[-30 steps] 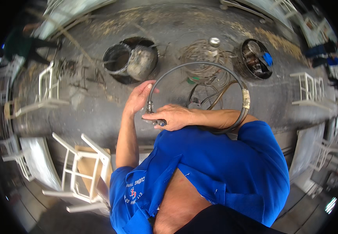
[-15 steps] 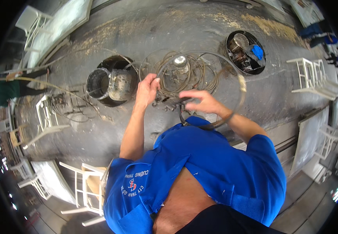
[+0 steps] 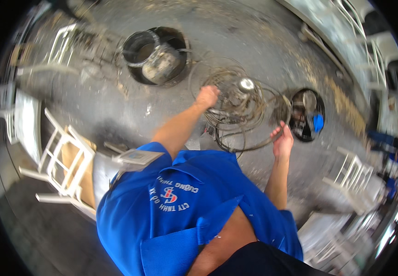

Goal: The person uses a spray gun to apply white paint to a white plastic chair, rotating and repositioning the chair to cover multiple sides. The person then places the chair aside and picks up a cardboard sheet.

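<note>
Both hands spread apart | left hand (image 3: 206,97) now on wire coil (image 3: 233,106) | right hand (image 3: 282,140) fingers clamped on hose (image 3: 249,148)

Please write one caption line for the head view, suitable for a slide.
Left hand reaches into a tangled pile of grey wire coils on the concrete floor; right hand grips a dark curved hose.

The floor (image 3: 116,106) is seen as rough, matt concrete, stained and gritty. The coil (image 3: 235,106) is made of dull, dirty metal cable, with a shiny metal cap (image 3: 246,83) at its middle. A matt, rubbery-looking hose (image 3: 254,145) is gripped by the right hand (image 3: 282,140). The bucket (image 3: 155,57) looks crusted and matt. The frames (image 3: 63,161) are coated in white paint.
</note>
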Demonstrator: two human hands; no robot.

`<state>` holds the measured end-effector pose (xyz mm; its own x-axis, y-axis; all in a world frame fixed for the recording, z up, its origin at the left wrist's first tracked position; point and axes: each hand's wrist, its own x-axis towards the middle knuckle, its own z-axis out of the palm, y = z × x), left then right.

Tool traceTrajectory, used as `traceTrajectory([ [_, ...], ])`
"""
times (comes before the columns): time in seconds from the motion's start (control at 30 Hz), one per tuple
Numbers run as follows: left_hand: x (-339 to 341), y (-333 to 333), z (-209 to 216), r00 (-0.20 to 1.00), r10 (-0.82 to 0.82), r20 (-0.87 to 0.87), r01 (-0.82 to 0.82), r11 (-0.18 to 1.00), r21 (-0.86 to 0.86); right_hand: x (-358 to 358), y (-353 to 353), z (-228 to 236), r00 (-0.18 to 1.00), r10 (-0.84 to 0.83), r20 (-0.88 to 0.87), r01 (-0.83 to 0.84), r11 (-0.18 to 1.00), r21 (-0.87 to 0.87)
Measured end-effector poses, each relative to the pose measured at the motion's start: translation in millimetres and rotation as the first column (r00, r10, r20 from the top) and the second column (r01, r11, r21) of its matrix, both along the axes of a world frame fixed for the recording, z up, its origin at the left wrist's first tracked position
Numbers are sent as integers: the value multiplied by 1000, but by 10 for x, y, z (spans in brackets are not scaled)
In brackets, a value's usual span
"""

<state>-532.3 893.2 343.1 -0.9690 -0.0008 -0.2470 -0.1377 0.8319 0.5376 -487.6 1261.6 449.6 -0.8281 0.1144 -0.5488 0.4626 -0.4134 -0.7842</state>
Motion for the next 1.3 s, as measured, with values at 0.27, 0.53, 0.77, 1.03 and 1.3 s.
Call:
traceTrajectory([
  [0.27,503,161,-542,958,222,183,-272,908,320,-147,197,-853,975,-92,201,-23,862,507],
  [0.53,2168,-1534,-489,944,261,204,-324,855,404,285,-327,-949,997,-17,74,-71,136,988],
  [0.77,5407,-3465,-835,-196,953,230,-970,-224,99,654,-2227,-1164,691,444,571,-718,326,615],
  [1.03,7254,-3277,-962,-799,474,369,-263,-828,495,553,-4711,-1101,310,739,598,-919,72,388],
  [1.3,5868,-3143,-1315,-534,341,773,-182,-940,289,271,-7281,-802,164,902,400,-885,-45,464],
])
